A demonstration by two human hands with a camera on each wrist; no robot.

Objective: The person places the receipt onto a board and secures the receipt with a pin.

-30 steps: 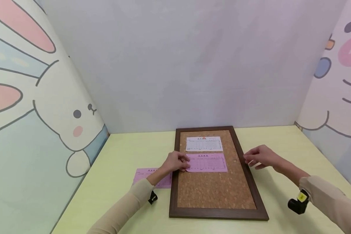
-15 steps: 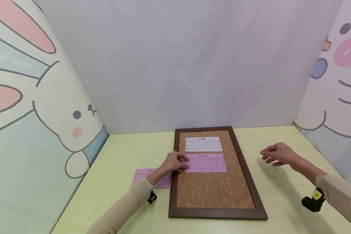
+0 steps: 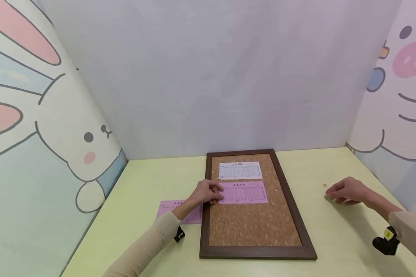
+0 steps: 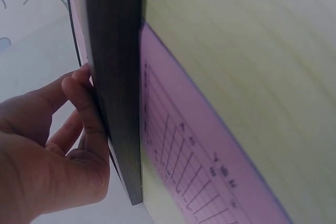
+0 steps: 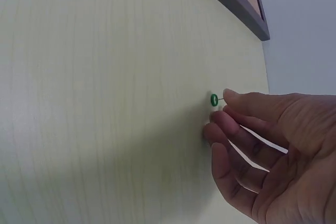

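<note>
My left hand (image 3: pixel 206 191) holds the left edge of a pink printed form (image 3: pixel 247 192) on the framed corkboard (image 3: pixel 256 227), its fingertips meeting at the paper. In the left wrist view the curled fingers overlap the dark wooden frame (image 4: pixel 118 77). Off to the right of the board, my right hand (image 3: pixel 348 190) is low over the table with fingers partly curled. A green thumbtack (image 5: pixel 214 99) lies right at its thumb tip, the pin pointing toward the thumb; whether it is pinched I cannot tell. Another small tack-like thing (image 3: pixel 325 185) lies just beyond that hand.
Higher on the cork is a white printed form (image 3: pixel 240 171) with an orange tack (image 3: pixel 240 164) at its top edge. A second pink form (image 3: pixel 192 216) lies on the pale table (image 3: pixel 149 175), partly behind the left arm. A grey wall (image 3: pixel 201 77) rises behind the table.
My right hand has moved right from the board's right edge, across the table, and down to the thumbtack. The left hand has stayed at the pink form's edge.
</note>
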